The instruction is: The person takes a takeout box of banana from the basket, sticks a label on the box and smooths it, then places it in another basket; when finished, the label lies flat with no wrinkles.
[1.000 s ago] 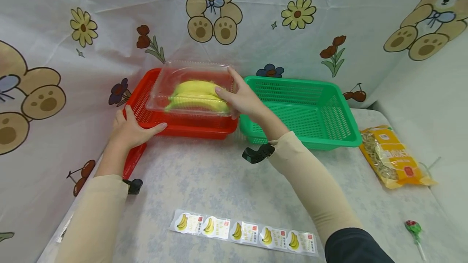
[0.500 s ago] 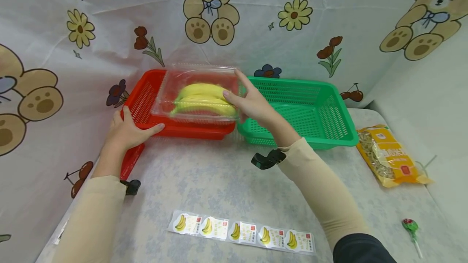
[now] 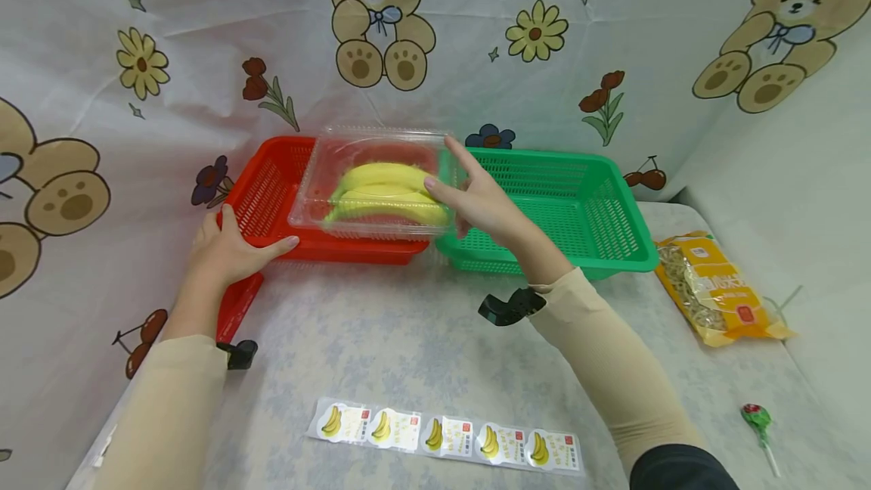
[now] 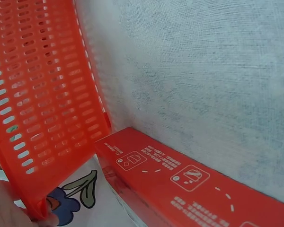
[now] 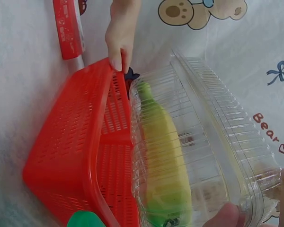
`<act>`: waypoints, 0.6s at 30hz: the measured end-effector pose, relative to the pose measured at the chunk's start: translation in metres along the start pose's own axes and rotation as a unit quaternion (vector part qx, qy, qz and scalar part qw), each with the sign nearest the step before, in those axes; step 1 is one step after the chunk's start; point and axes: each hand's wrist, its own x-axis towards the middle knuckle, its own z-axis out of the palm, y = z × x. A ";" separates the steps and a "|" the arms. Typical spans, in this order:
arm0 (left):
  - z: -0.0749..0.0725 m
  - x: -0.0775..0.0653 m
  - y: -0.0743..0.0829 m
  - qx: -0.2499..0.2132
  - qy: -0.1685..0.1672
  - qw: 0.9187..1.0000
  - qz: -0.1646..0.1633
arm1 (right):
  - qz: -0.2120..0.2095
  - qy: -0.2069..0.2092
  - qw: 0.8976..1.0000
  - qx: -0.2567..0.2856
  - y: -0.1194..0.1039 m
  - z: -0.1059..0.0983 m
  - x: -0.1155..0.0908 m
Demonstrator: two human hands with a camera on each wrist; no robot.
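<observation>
My right hand (image 3: 486, 203) grips the right end of a clear plastic clamshell box (image 3: 309, 203), its thumb on the near side. Yellow bananas (image 3: 381, 191) with greenish ends lie inside the box; the right wrist view shows one banana (image 5: 163, 161) through the ribbed wall. The box is raised over the red plastic basket (image 3: 340, 249), and its right end overlaps the green basket in the head view. My left hand (image 3: 221, 252) holds the red basket's near left corner, thumb along the front rim. In the right wrist view, the left hand (image 5: 123, 38) pinches that rim.
A green plastic basket (image 3: 615, 221) stands right of the red one. Beside the left hand lies a long red carton (image 4: 180, 189). Banana stickers (image 3: 445, 437) lie in a strip up front. At right are a yellow food bag (image 3: 728, 289) and a lollipop (image 3: 757, 416).
My right hand has carried the clamshell box with the bananas rightward, toward the green basket. The left hand keeps its hold on the red basket's corner. The head view has shifted slightly.
</observation>
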 end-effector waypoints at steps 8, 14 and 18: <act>-0.003 -0.016 0.010 -0.010 0.032 0.998 0.057 | -0.006 0.013 1.000 0.014 0.003 -0.007 -0.008; -0.010 -0.040 0.036 -0.079 0.029 0.990 0.109 | -0.006 0.010 1.000 0.019 0.006 -0.012 -0.015; -0.015 -0.055 0.059 -0.112 0.030 0.983 0.139 | -0.009 0.007 0.999 0.033 0.007 -0.013 -0.021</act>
